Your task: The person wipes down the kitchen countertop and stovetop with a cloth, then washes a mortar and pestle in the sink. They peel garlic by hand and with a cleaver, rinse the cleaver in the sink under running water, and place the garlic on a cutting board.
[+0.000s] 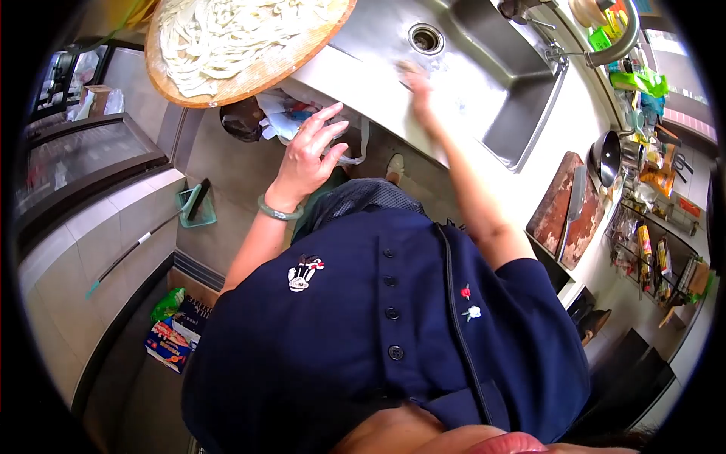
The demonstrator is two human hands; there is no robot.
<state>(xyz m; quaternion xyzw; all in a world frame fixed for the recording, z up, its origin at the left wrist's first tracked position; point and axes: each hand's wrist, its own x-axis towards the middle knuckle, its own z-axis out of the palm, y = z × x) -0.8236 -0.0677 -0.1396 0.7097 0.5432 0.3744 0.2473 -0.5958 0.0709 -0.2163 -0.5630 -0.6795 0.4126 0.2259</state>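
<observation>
The right forearm extends forward across the surface (495, 172), placing the right hand (416, 83) at the stainless-steel sink (522, 113). The left forearm is raised, with the left hand (306, 157) near the round tray (302, 53). Located left of the drain (426, 38), the tray carries heaped, flat white noodles (234, 38). Left fingers: spread, empty. Right fingers: motion-blurred; grip and contents cannot be determined.
</observation>
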